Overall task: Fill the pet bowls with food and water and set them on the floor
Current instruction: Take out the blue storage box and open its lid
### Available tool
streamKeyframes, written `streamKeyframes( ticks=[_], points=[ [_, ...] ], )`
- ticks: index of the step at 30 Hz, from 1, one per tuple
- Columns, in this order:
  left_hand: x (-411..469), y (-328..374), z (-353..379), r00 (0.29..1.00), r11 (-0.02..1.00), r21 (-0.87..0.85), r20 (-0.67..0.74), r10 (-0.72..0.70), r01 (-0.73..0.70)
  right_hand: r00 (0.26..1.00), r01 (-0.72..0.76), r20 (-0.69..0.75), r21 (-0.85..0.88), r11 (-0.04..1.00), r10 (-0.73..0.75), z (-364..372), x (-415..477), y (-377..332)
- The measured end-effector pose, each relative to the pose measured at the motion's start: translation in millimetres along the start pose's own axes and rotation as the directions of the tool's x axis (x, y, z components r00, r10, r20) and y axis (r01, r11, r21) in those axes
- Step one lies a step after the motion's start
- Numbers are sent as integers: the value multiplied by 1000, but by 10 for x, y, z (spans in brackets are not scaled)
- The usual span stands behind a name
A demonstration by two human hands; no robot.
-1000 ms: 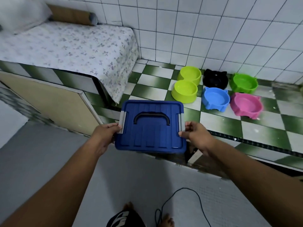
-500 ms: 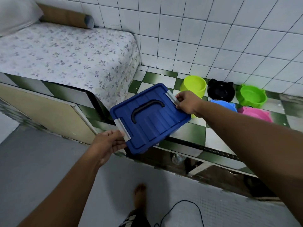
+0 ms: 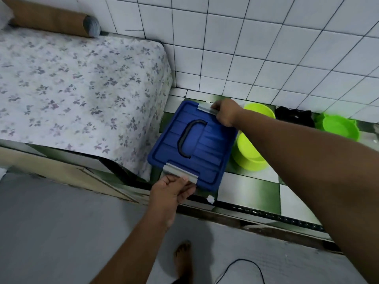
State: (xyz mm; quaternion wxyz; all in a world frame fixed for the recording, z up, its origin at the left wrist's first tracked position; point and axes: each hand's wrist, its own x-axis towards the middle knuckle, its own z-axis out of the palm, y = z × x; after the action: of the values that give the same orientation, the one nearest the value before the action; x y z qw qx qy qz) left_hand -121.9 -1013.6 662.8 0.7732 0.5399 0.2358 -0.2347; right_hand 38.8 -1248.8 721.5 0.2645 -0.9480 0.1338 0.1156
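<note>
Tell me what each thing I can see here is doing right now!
blue box: lid on, held at both grey latches over the tiled ledge.
left hand: shut on the near latch.
right hand: shut on the far latch.
yellow-green double bowl: upright, empty, partly hidden.
green bowl: upright, empty.
black bowl: upright, contents unclear.
brown bolster: lying on the bed.

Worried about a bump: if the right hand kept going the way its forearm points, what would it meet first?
Probably the white tiled wall; the right hand on the blue lid's far latch points that way, though depth is unclear.
</note>
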Motion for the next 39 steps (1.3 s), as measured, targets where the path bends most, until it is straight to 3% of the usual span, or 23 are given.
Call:
streamKeyframes(
  ticks=[7, 18, 24, 32, 36, 39],
  points=[
    [339, 119, 368, 999, 988, -155, -23, -27, 23, 999, 47, -15, -44, 998, -48, -44, 565, -103],
    [533, 197, 447, 998, 981, -187, 45, -35, 43, 993, 60, -90, -128, 990, -72, -37, 822, -100],
    [488, 180, 410, 996, 985, -161, 72, -45, 56, 982, 70, -171, -34, 997, -74, 23, 595, 38],
    [43, -134, 564, 994, 992, 118, 102, -44, 32, 908, 178, -405, 143, 974, -106, 132, -364, 505],
    [-284, -362, 719, 990, 946, 305, 114, 78, -110, 883, 215, -458, 206, 955, -101, 278, -1120, 858],
    [-525, -578, 757, 969, 834, 497, 169, 180, -242, 889, 184, -456, 281, 942, -38, 381, -1753, 1177]
  ],
)
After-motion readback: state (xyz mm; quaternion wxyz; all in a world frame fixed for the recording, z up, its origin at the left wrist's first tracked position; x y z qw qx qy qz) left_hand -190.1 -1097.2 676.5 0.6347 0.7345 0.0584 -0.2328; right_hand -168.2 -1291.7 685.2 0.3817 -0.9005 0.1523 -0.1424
